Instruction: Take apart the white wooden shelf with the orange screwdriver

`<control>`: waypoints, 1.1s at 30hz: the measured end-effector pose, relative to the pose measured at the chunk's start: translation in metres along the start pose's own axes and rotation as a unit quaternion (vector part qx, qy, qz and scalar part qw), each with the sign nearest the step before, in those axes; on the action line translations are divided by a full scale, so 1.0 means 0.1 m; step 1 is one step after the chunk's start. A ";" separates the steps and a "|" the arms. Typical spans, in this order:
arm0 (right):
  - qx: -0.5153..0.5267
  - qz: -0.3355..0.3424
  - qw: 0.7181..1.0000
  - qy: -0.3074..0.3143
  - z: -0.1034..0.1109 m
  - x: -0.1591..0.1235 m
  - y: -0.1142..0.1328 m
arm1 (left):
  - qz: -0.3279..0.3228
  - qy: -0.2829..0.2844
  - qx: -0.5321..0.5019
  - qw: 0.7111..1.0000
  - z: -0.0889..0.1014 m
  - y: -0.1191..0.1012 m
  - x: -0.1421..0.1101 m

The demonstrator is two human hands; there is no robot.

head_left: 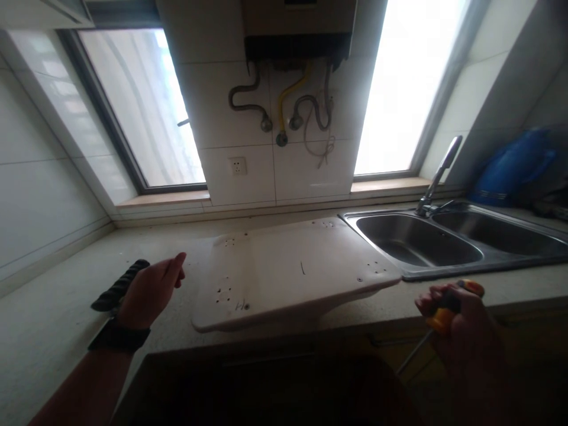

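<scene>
My right hand [461, 319] is wrapped round the orange and black handle of a screwdriver [439, 321], over the counter's front edge below the sink. The metal shaft points down and to the left. On the left, my left hand [148, 290] hovers over the counter with its fingers curled together; whatever may be in them is hidden. Just behind that wrist lies a black ridged, rod-like object [122, 287]. Between my hands a white board [284, 266] with rounded corners lies on the counter. Groups of small holes mark its corners, and it bears a few dark pen marks. Neither hand touches it.
A double steel sink [477, 251] with a tap [439, 177] adjoins the board on the right. A blue jug-like container [510, 168] stands beyond it. Hoses and valves [281, 139] hang under a wall heater [299, 29]. The counter [53, 331] extends left.
</scene>
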State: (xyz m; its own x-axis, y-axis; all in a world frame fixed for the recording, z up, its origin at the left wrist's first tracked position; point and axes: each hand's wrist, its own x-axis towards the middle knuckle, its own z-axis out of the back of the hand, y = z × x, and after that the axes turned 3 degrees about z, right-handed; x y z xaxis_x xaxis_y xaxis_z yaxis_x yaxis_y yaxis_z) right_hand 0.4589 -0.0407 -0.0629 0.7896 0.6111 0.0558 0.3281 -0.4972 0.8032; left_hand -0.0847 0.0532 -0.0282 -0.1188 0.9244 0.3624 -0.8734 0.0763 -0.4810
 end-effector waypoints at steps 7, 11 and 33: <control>0.002 -0.017 1.000 0.008 0.16 0.12 -0.08 | -0.092 0.005 0.007 0.996 -0.11 -0.38 -0.37; -0.033 -0.043 0.998 0.045 0.14 0.11 -0.08 | -0.285 0.038 0.082 0.954 -0.27 -0.49 -0.58; -0.056 -0.180 0.978 0.091 0.02 -0.31 -0.20 | -0.307 0.023 0.038 0.951 -0.44 -1.32 -1.25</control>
State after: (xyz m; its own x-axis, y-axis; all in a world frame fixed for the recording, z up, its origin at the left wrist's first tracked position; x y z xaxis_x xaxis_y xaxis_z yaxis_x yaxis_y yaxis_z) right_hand 0.4288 -0.0508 -0.0815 0.5244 0.8387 -0.1470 0.5014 -0.1647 0.8494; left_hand 0.0660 -0.0561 -0.0449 0.4432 0.7299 0.5204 -0.8036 0.5807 -0.1301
